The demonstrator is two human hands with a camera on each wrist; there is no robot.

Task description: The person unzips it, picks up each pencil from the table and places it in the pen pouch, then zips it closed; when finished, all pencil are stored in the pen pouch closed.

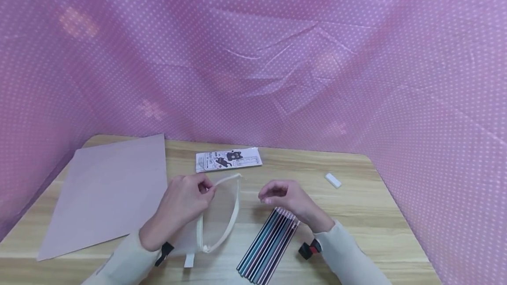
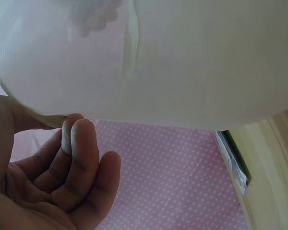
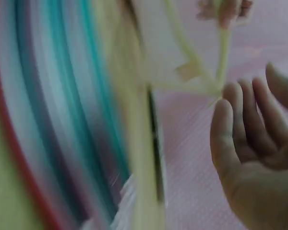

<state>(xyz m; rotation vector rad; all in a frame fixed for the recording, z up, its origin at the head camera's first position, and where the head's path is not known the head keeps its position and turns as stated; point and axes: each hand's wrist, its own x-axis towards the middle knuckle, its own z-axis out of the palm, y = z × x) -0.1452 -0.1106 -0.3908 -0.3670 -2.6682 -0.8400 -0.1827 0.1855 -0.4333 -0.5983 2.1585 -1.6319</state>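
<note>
A see-through, pale mesh zip pouch [image 1: 233, 219] gapes open near the middle of the table. My left hand [image 1: 184, 199] pinches its zippered edge between thumb and fingers; the left wrist view shows the mesh [image 2: 192, 72] spread above those fingers. To the right of the pouch, my right hand [image 1: 291, 199] hovers with loosely bent fingers and holds nothing. Just below that hand, a row of pencils [image 1: 267, 247] in teal, grey and dark red lies slanted on the table. These pencils [image 3: 53, 105] are blurred in the right wrist view.
Behind the pouch lies a packaged ruler set [image 1: 228, 160] with black cat drawings. A white eraser [image 1: 333, 180] sits at the right. A large pale sheet [image 1: 111, 188] covers the table's left part. Pink dotted cloth [image 1: 253, 78] hangs around the wooden table [image 1: 376, 214].
</note>
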